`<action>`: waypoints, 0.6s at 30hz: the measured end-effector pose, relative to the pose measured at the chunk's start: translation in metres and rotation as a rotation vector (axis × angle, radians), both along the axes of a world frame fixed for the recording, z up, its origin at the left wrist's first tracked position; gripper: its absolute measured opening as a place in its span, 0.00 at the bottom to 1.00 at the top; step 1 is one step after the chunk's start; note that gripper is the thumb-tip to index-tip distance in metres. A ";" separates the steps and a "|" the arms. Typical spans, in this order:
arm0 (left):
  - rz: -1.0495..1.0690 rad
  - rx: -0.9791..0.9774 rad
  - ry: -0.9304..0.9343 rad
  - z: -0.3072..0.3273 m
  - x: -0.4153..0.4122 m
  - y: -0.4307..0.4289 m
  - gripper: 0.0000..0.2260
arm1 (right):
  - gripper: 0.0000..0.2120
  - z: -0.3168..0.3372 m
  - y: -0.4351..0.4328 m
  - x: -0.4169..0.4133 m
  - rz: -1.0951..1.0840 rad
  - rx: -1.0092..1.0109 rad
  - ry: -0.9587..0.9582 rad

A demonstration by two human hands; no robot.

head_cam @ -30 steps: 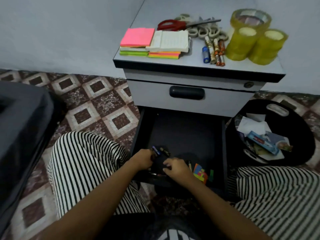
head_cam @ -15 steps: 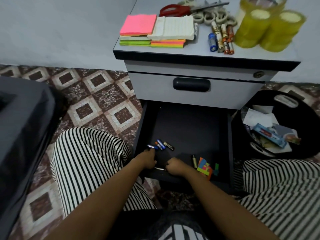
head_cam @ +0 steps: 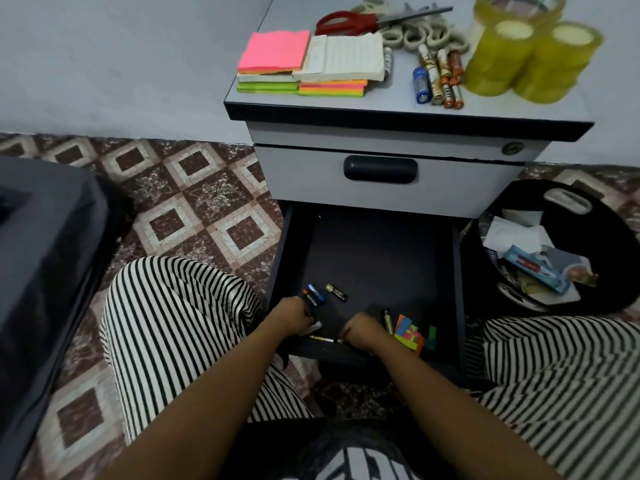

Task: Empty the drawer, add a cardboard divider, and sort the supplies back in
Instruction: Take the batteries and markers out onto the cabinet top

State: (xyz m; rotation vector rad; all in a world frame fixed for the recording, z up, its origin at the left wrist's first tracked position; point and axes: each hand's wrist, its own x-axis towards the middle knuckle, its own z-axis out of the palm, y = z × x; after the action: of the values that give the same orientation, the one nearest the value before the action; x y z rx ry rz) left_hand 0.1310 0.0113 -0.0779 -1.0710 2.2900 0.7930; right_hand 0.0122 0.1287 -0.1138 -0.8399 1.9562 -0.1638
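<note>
Floor and cabinet: patterned tiles (head_cam: 194, 216) ran under a grey cabinet (head_cam: 304, 188) whose counter (head_cam: 346, 105) carried supplies already taken out; the lower drawer (head_cam: 374, 258) stood pulled open ahead of both hands.
Rolling risk: the loose batteries (head_cam: 313, 295) just beyond the left hand (head_cam: 292, 315) would likely roll into the drawer's dark back if knuckles nudged them.
Scatter risk: the coloured flags (head_cam: 410, 332) just outside the right hand (head_cam: 363, 329) looked light enough to scatter or crease under a careless sweep.
Left hand: knuckles up at the drawer's front edge, fingers curled under. A white scrap (head_cam: 314, 327) showed at its fingertips, but I cannot tell whether it was gripped.
Right hand: also turned downward with its fingers hidden, so holding or empty could not be told.
Pen: a thin pen (head_cam: 323, 338) lay between the two hands, its end near the right wrist.
Lone cell: a single battery (head_cam: 388, 320) lay just beside the right hand, between it and the flags.
</note>
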 end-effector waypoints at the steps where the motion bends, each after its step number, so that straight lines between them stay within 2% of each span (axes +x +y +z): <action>1: 0.043 0.007 0.039 0.001 0.000 0.000 0.13 | 0.13 0.002 0.001 0.001 -0.033 -0.011 -0.013; 4: 0.242 0.118 0.190 0.006 -0.002 -0.001 0.12 | 0.11 0.008 0.006 0.003 -0.151 -0.139 -0.062; 7: 0.551 0.405 0.392 0.022 -0.008 0.002 0.08 | 0.10 0.023 0.011 0.005 -0.466 -0.325 -0.151; 9: 0.679 0.547 0.478 0.038 -0.013 0.005 0.05 | 0.08 0.038 0.011 0.001 -0.649 -0.379 -0.240; 13: 0.687 0.573 0.642 0.079 -0.035 0.004 0.06 | 0.01 0.086 0.003 -0.019 -0.812 -0.512 -0.383; 16: 0.612 0.579 0.771 0.128 -0.062 0.002 0.04 | 0.06 0.134 -0.003 -0.044 -0.813 -0.680 -0.373; 18: 0.552 0.524 0.857 0.164 -0.081 0.000 0.01 | 0.06 0.170 -0.006 -0.063 -0.791 -0.777 -0.312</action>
State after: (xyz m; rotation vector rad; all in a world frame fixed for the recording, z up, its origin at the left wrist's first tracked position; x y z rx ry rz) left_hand 0.0504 0.0118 0.0863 -1.2553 2.1327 2.2864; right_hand -0.0512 0.1229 0.0559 -0.4001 1.8109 -1.4939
